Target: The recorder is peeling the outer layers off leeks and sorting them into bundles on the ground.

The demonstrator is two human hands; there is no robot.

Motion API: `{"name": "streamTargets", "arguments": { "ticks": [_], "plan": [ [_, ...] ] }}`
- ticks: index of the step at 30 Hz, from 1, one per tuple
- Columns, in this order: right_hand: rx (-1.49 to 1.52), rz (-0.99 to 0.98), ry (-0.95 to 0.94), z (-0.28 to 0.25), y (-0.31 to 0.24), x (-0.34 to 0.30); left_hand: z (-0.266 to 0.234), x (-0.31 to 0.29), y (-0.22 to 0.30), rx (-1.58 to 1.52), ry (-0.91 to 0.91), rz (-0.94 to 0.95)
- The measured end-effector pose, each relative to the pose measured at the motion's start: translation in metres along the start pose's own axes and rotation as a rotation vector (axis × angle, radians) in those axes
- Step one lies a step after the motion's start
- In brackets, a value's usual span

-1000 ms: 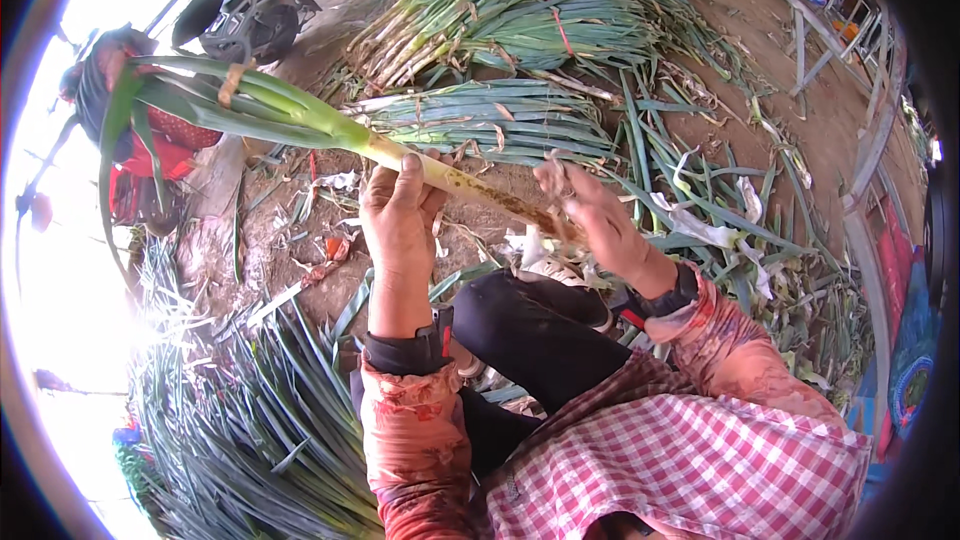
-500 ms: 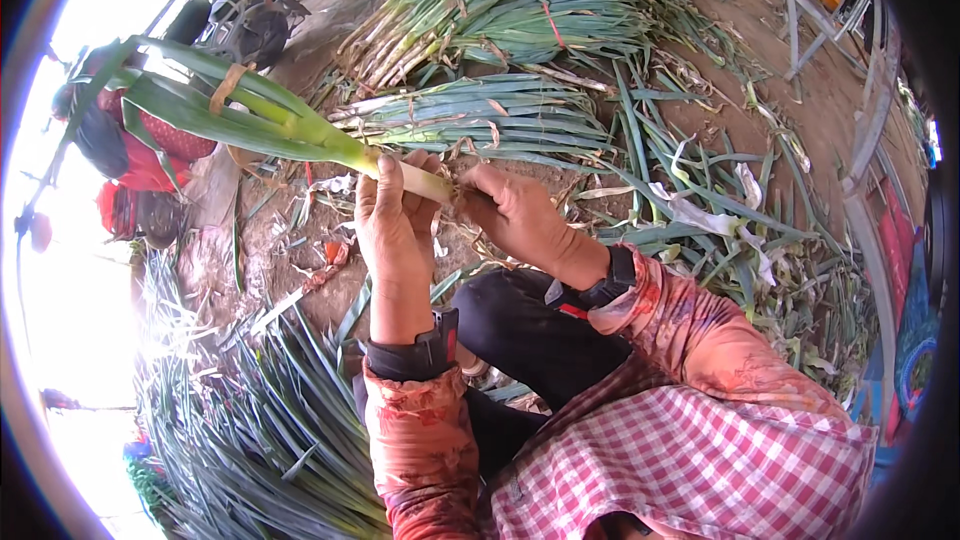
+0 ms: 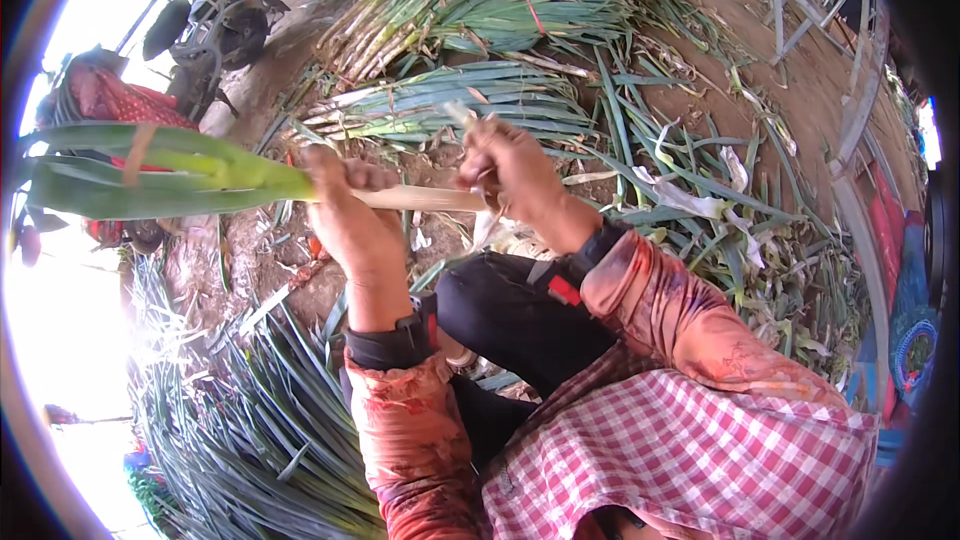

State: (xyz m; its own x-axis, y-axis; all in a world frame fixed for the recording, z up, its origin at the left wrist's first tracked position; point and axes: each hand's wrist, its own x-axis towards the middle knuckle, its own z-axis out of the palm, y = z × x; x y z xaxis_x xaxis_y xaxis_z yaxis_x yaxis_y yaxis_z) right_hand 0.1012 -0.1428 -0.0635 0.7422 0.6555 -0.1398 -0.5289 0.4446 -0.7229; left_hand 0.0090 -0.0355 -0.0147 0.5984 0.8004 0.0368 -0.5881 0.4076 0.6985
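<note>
My left hand [image 3: 355,205] is closed round a leek [image 3: 200,178]. Its broad green leaves reach to the left, with a brownish strip [image 3: 138,155] lying across them. The pale shank [image 3: 420,198] points right, toward my right hand [image 3: 510,175]. That hand is closed, slightly blurred, at the root end of the shank. A pale, smeared bit [image 3: 458,112] sticks up above its fingers, and a whitish piece [image 3: 483,230] hangs just below; what exactly the fingers grip is hidden.
Tied leek bundles [image 3: 470,100] lie on the brown ground ahead. Loose leaves and peelings [image 3: 720,210] are strewn to the right, beside a metal frame [image 3: 855,130]. A big heap of leeks [image 3: 260,420] lies at the lower left. A parked motorbike [image 3: 225,30] stands far left.
The leek has moved left and turned nearly level in my left hand. My right hand has risen slightly at the root end, and a pale bit now shows above its fingers.
</note>
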Motion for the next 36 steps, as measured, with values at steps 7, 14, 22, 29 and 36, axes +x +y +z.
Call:
{"name": "streamTargets", "arguments": {
  "ticks": [7,14,22,29,36],
  "plan": [
    [-0.104,-0.007,0.24,-0.116,-0.035,0.0,-0.022,0.017,0.044,-0.074,0.279,0.212],
    [-1.483,-0.221,0.77,-0.279,-0.06,-0.022,-0.036,0.025,0.048,-0.272,0.259,0.103],
    [-1.468,-0.708,-0.18,-0.054,-0.041,-0.038,-0.047,0.032,0.048,-0.161,0.491,0.265],
    [-0.931,-0.329,-0.328,0.007,0.042,-0.019,-0.028,0.025,0.039,-0.099,0.603,0.269],
    [-1.537,-0.269,-0.08,-0.137,0.026,-0.033,-0.075,0.043,0.071,-0.184,0.582,0.344]
  ]
}}
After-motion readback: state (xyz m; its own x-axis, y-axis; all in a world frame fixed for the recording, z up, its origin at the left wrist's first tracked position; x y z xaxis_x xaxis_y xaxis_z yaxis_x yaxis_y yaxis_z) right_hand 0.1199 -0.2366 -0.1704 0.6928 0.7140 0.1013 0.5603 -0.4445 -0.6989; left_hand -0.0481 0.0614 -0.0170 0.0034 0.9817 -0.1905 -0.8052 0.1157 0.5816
